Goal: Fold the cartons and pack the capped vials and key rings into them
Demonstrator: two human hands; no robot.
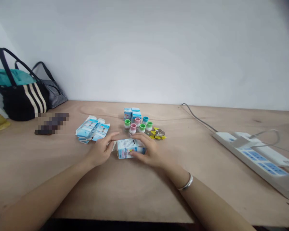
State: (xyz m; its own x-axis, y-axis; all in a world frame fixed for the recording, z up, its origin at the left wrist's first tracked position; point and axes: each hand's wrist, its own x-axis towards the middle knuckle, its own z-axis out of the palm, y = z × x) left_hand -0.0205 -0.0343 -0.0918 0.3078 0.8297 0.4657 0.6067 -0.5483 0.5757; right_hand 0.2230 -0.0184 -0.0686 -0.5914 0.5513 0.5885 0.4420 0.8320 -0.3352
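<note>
A small blue-and-white carton [125, 148] lies on its side on the table, with its left end flap standing out. My right hand [152, 151] grips the carton from the right, thumb along the near side and fingers over the top. At its left end, my left hand [101, 150] has its fingers stretched toward the flap and its thumb apart, holding nothing; whether a fingertip touches the flap I cannot tell. Just behind stand several little bottles [133, 128] with green, pink and blue caps. Yellow-tabbed rings [158, 134] lie beside them. Two closed cartons [136, 115] stand further back.
A pile of flattened cartons [88, 127] lies left of the hands. On the left are a dark pixelated object [53, 123], a black striped bag [21, 99] and a grey bag [55, 94]. A power strip [252, 160] with cables runs along the right; a wall closes the back.
</note>
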